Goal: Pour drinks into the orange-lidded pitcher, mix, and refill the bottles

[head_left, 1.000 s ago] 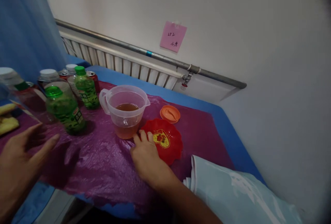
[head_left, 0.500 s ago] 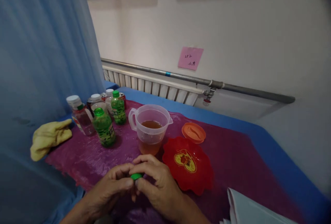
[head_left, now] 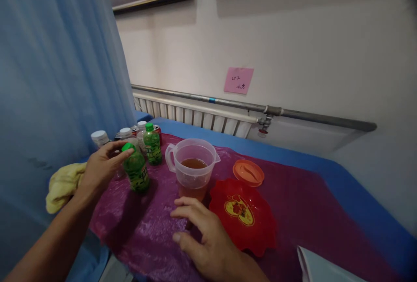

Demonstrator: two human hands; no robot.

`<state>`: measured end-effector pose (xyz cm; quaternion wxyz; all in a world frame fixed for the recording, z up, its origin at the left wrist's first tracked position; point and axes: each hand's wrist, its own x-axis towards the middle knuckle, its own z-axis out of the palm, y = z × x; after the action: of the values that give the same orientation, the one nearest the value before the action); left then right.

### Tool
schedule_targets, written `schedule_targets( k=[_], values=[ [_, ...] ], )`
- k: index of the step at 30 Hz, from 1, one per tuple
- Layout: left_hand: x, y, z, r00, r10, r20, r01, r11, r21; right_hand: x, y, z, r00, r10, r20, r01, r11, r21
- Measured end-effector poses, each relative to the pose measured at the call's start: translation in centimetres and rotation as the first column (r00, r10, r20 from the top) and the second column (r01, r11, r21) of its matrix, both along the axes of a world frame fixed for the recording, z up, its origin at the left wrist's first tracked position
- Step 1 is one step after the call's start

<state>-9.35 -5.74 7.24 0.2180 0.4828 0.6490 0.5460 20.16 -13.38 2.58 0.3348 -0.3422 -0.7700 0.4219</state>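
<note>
My left hand (head_left: 106,162) pinches a green bottle cap (head_left: 128,146) at the mouth of the nearer green bottle (head_left: 137,173), which stands upright. Whether the cap is threaded on cannot be told. Another green bottle (head_left: 152,146), capped, stands just behind. My right hand (head_left: 208,238) holds nothing; its fingers are apart and curved in front of the clear measuring jug (head_left: 195,154). Brown liquid (head_left: 193,163) fills part of the jug. To the right of that hand lies a red scalloped plate (head_left: 224,212) with a yellow print.
An orange lid (head_left: 249,172) lies behind the plate. White-capped bottles (head_left: 99,137) and cans (head_left: 157,131) cluster at the left, beside a yellow cloth (head_left: 63,186). A purple sheet (head_left: 156,238) covers the blue table (head_left: 342,173). A pale folded item (head_left: 325,267) is at front right.
My hands have parted. The left has carried the green cap from in front of the jug onto the nearer bottle's mouth. My right hand has let go and opened. The view has tilted up slightly.
</note>
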Motion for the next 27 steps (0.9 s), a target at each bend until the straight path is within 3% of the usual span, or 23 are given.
schedule_targets(
  k=[5, 10, 15, 22, 27],
  values=[
    [-0.2, 0.5, 0.1, 0.999, -0.031, -0.014, 0.030, 0.999, -0.043, 0.2, 0.0, -0.1, 0.999, -0.006, 0.048, 0.006, 1.000, -0.006],
    [0.1, 0.2, 1.7, 0.979, 0.031, -0.202, -0.061, 0.987, -0.148, 0.3, -0.1, 0.2, 0.997, -0.007, 0.081, 0.008, 1.000, -0.012],
    [0.5, -0.2, 2.3, 0.942, 0.022, -0.335, -0.098, 0.972, -0.213, 0.1, -0.4, 0.7, 0.993, 0.019, 0.120, -0.023, 0.999, 0.028],
    [1.0, -0.3, 2.6, 0.814, 0.024, -0.580, -0.177, 0.962, -0.208, 0.0, -0.4, 1.0, 0.985, 0.038, 0.166, -0.054, 0.994, 0.094],
    [1.4, -0.4, 1.9, 0.746, 0.020, -0.666, -0.190, 0.964, -0.184, 0.1, -0.5, 1.1, 0.975, 0.037, 0.221, -0.063, 0.992, 0.110]
  ],
)
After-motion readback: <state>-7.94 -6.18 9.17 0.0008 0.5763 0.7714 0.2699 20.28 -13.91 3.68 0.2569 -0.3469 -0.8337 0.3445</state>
